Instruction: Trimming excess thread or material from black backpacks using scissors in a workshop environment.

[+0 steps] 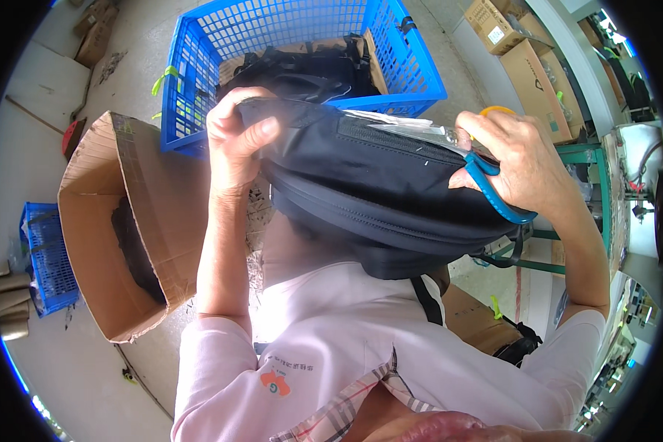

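A black backpack (368,173) lies sideways in front of my body, with its zippers running along it. My left hand (236,140) is closed on its left end, thumb on the near side and fingers over the top. In my right hand (523,162) is a pair of scissors with one blue handle (493,197) and an orange one. The blades point left along the backpack's upper edge, beside a white tag or strip (383,118). Whether the blades touch the fabric, I cannot tell. A black strap (512,254) hangs at the backpack's right end.
Beyond the backpack stands a blue plastic basket (416,70) holding black bags. An open cardboard box (96,243) is at the left, with a smaller blue crate (50,254) past it. More cartons (534,85) stand at the far right, near a green metal frame (604,199).
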The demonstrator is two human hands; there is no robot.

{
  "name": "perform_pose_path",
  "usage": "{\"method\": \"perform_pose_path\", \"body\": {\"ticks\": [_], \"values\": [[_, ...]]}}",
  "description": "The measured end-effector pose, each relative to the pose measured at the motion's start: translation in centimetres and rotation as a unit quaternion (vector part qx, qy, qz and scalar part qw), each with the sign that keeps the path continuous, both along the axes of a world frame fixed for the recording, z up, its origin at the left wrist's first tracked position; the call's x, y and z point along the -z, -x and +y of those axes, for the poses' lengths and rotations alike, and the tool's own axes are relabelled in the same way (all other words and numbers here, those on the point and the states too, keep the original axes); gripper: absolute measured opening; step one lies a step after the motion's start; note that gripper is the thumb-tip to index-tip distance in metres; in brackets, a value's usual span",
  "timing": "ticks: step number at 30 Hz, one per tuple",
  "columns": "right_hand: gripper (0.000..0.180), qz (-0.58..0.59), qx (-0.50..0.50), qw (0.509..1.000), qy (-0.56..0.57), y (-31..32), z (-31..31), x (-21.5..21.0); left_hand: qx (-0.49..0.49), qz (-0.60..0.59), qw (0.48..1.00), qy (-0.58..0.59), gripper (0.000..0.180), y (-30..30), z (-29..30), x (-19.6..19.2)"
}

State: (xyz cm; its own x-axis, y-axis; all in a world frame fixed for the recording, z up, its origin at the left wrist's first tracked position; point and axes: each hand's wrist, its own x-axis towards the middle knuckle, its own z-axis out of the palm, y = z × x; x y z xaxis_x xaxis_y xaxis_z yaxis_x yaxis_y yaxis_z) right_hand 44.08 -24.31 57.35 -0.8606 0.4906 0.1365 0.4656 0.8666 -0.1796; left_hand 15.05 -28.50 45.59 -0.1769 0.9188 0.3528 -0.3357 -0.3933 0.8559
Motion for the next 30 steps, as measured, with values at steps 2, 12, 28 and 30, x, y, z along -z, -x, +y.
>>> {"method": "perform_pose_path", "body": {"ticks": [2,12,28,30], "values": [[0.043,-0.011,0.005,1.000,-0.001,0.1,0.0,0.0,-0.005,-0.002,1.000,0.012,0.035,0.1,-0.1,0.1],[0.043,0.037,-0.009,0.999,0.023,1.3,0.3,0.5,0.004,-0.005,1.000,0.010,0.038,0.4,0.0,0.4],[0.041,0.022,-0.018,1.000,0.011,2.4,0.5,0.8,0.006,-0.011,1.000,0.024,0.040,0.2,-0.4,0.2],[0.041,0.039,-0.034,0.999,0.011,2.4,0.6,1.1,0.004,-0.011,1.000,0.027,0.040,0.2,-0.4,0.1]]}}
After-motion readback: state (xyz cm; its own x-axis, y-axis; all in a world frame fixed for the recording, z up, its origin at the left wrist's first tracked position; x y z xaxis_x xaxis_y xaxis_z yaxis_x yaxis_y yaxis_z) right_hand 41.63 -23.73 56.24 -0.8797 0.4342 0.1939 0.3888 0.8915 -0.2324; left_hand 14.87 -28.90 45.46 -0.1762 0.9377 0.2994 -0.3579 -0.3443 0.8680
